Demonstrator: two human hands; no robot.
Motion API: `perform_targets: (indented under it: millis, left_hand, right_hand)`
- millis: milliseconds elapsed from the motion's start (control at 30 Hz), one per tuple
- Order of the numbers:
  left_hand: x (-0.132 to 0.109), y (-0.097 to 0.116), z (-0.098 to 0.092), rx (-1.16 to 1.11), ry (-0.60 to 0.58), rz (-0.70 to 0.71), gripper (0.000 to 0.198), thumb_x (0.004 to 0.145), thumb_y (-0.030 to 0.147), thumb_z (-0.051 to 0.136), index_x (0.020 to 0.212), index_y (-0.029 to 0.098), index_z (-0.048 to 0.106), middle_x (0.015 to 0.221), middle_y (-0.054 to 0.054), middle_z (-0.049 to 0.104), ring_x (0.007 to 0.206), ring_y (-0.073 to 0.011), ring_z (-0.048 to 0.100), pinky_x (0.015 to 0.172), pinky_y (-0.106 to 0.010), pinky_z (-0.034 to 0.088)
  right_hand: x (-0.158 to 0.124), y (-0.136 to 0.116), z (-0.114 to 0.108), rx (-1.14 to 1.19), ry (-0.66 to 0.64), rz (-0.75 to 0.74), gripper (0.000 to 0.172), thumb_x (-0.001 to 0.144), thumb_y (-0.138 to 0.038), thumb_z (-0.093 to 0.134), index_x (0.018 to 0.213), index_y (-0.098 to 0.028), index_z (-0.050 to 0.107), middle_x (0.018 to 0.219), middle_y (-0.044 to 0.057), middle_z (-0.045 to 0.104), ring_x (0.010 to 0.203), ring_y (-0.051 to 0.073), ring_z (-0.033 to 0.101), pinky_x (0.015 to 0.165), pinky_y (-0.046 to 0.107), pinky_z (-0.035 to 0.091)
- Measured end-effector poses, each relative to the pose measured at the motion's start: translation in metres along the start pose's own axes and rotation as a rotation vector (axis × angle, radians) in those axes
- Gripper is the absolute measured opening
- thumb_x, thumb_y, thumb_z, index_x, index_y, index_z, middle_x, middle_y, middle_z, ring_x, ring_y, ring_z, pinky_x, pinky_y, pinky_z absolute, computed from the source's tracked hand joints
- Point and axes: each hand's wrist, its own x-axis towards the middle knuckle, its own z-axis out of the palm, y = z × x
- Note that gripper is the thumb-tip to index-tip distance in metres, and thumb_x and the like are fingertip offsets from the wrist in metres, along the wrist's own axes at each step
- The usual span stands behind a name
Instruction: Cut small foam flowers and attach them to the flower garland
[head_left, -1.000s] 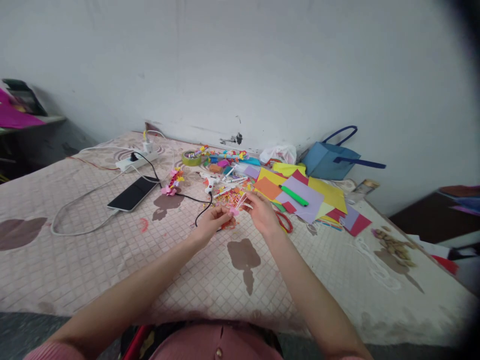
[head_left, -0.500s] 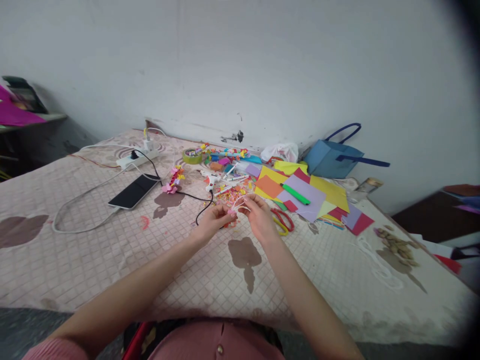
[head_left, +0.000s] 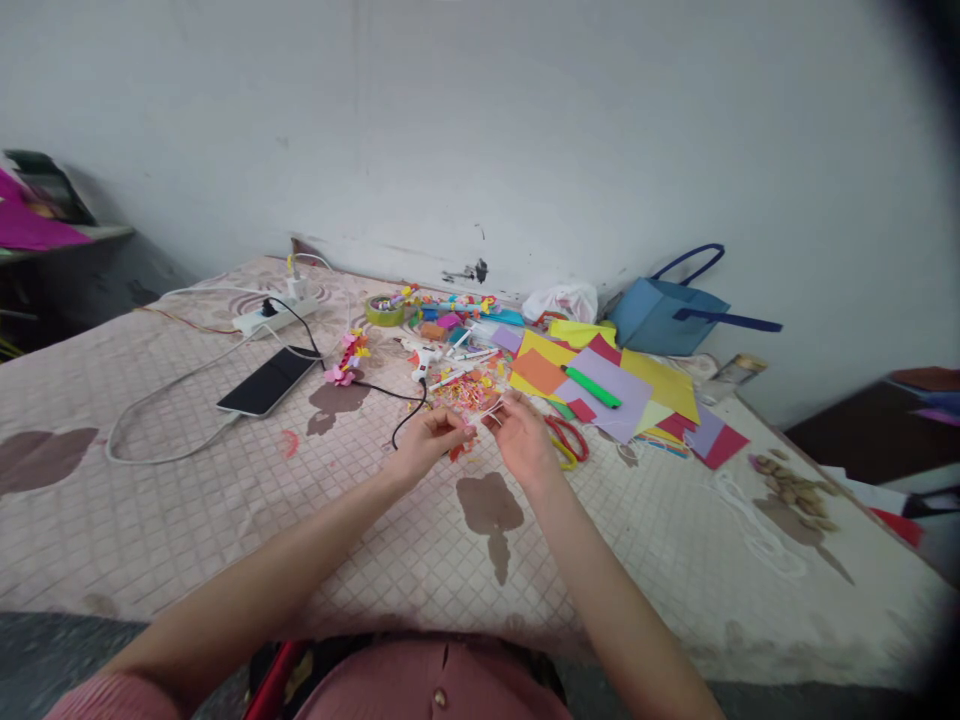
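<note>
My left hand (head_left: 433, 438) pinches a small pink piece at its fingertips, which looks like a bit of foam or paper. Opposite it, my right hand (head_left: 517, 430) is closed on a thin white string (head_left: 489, 410) that arcs between the two hands. Both hands hover over the front of a heap of colourful paper scraps (head_left: 469, 388). Just right of my right hand lie scissors (head_left: 571, 438) with red and yellow handles. Behind my left hand rests a white glue gun (head_left: 424, 362) with a black cord.
Coloured sheets (head_left: 630, 395) carry a green cutter (head_left: 592, 387). Leftward lie a tablet (head_left: 268, 381), a power strip (head_left: 277, 315) and a pink flower band (head_left: 347, 358). Tape (head_left: 384, 310), a blue bag (head_left: 664, 315), a glass jar (head_left: 733, 375), white cord (head_left: 757, 525) and peanut-like pods (head_left: 795, 490) surround the work.
My right hand has shifted slightly right, away from my left, and the white string has moved with it. My left hand has barely moved.
</note>
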Motion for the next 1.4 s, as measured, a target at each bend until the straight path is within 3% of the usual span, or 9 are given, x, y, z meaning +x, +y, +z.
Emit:
perform_targets:
  millis: [300, 967, 1400]
  left_hand:
    - [0.001, -0.003, -0.001, 0.015, -0.011, 0.011, 0.028, 0.073, 0.039, 0.070, 0.075, 0.012, 0.063, 0.061, 0.001, 0.060, 0.050, -0.0079, 0.048, 0.048, -0.020, 0.035]
    - [0.001, -0.002, -0.001, 0.049, 0.023, -0.009, 0.029, 0.072, 0.041, 0.069, 0.072, 0.013, 0.063, 0.062, -0.001, 0.061, 0.049, -0.0081, 0.046, 0.048, -0.021, 0.034]
    - [-0.006, -0.003, -0.002, 0.054, -0.017, -0.093, 0.031, 0.073, 0.044, 0.068, 0.075, 0.013, 0.063, 0.065, -0.001, 0.062, 0.052, -0.0091, 0.050, 0.049, -0.021, 0.038]
  right_hand:
    - [0.002, 0.008, -0.008, 0.014, 0.010, 0.028, 0.012, 0.064, -0.025, 0.071, 0.065, -0.024, 0.059, 0.064, -0.004, 0.061, 0.064, 0.014, 0.056, 0.063, 0.027, 0.046]
    - [-0.002, 0.012, -0.012, -0.008, 0.072, 0.035, 0.017, 0.062, -0.028, 0.073, 0.068, -0.025, 0.058, 0.065, -0.005, 0.062, 0.063, 0.014, 0.057, 0.060, 0.027, 0.046]
    - [-0.009, 0.011, -0.021, -0.426, -0.024, -0.117, 0.011, 0.071, -0.029, 0.070, 0.079, -0.024, 0.065, 0.067, -0.005, 0.057, 0.060, 0.011, 0.052, 0.058, 0.023, 0.044]
